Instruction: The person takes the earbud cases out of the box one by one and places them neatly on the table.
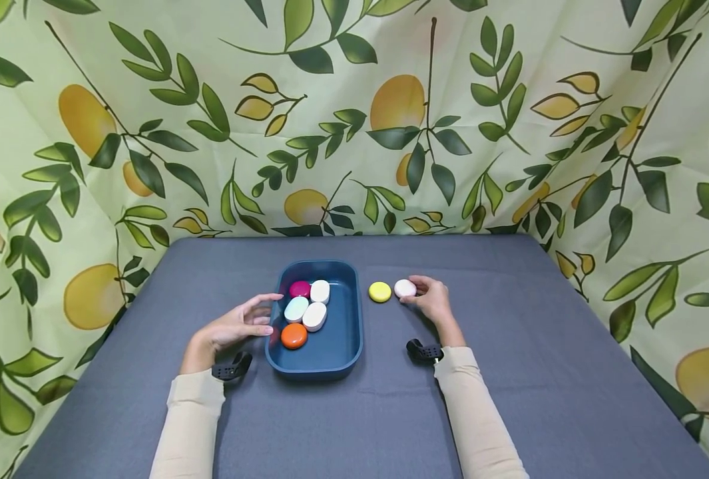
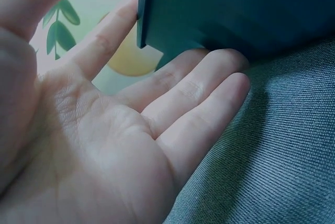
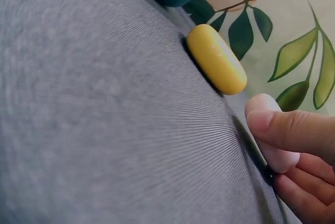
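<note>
My right hand point(image 1: 431, 299) pinches a pale pink round soap bar point(image 1: 405, 288) between thumb and fingers, low at the tabletop. In the right wrist view the thumb lies across the face of this soap point(image 3: 279, 157). Just left of it lies a yellow round soap bar point(image 1: 380, 292). My left hand point(image 1: 237, 326) is at the left wall of a dark blue bin point(image 1: 343, 332), thumb and fingertips by the rim, the lower fingers loosely bent against its side. Inside the bin are a magenta soap point(image 1: 299, 289), an orange soap point(image 1: 294, 336) and several pale oval ones point(image 1: 315, 317).
A grey-blue cloth covers the table point(image 1: 384, 426). Behind and at both sides hangs a leaf-and-fruit patterned curtain point(image 1: 354, 153). The soaps in the bin sit along its left side. Each wrist wears a black band point(image 1: 232, 367).
</note>
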`<state>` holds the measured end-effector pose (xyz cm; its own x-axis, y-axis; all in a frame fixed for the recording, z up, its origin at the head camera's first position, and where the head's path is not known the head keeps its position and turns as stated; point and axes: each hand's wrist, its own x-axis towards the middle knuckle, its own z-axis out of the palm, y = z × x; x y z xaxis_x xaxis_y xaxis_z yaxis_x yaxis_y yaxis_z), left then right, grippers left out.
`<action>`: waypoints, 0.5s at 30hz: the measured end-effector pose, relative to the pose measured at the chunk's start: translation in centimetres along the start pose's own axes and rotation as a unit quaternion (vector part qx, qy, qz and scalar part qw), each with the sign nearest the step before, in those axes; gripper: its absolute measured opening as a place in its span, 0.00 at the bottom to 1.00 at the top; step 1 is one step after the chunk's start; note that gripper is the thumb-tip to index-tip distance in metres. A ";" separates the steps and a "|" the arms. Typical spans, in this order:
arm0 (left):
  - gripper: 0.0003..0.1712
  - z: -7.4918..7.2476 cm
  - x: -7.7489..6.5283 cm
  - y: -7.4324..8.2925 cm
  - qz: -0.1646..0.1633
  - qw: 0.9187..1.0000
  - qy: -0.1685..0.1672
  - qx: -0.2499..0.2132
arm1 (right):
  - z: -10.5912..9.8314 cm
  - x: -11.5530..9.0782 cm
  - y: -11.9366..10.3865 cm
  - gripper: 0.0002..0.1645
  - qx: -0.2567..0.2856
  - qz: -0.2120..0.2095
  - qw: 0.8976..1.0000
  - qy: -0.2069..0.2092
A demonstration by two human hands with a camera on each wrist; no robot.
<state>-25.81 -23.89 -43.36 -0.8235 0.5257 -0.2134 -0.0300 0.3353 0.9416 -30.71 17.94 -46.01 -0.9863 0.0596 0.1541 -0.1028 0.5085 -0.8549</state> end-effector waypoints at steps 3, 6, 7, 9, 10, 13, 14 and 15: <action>0.45 0.0 0.0 0.0 -0.002 1.000 0.002 0.002 | 0.2 -0.1 0.1 0.31 -0.011 -0.009 1.000 0.002; 0.45 0.0 0.1 0.0 -0.004 1.000 0.004 0.004 | 0.3 -0.1 0.2 0.31 -0.019 -0.014 1.000 0.004; 0.45 0.0 0.1 -0.1 -0.004 1.000 0.005 0.005 | 0.3 -0.1 0.2 0.31 -0.021 -0.014 1.000 0.004; 0.45 0.0 0.1 -0.1 -0.005 1.000 0.006 0.006 | 0.3 -0.1 0.2 0.31 -0.023 -0.012 1.000 0.004; 0.45 0.0 0.1 -0.1 -0.006 1.000 0.007 0.004 | 0.3 -0.1 0.2 0.31 -0.022 -0.011 1.000 0.003; 0.45 0.0 0.2 -0.2 -0.007 1.000 0.008 0.005 | 0.3 -0.2 0.1 0.31 -0.025 -0.009 1.000 -0.001; 0.45 0.0 0.2 -0.2 -0.008 1.000 0.008 0.004 | 0.3 -0.2 0.1 0.31 -0.026 -0.008 1.000 -0.002; 0.45 0.0 0.2 -0.2 -0.008 1.000 0.008 0.005 | 0.3 -0.2 0.0 0.31 -0.028 -0.008 1.000 -0.003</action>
<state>-25.95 -23.84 -43.57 -0.8315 0.5084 -0.2240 -0.0373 0.3511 0.9356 -30.50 17.73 -46.21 -0.9853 0.0453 0.1646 -0.1119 0.5565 -0.8233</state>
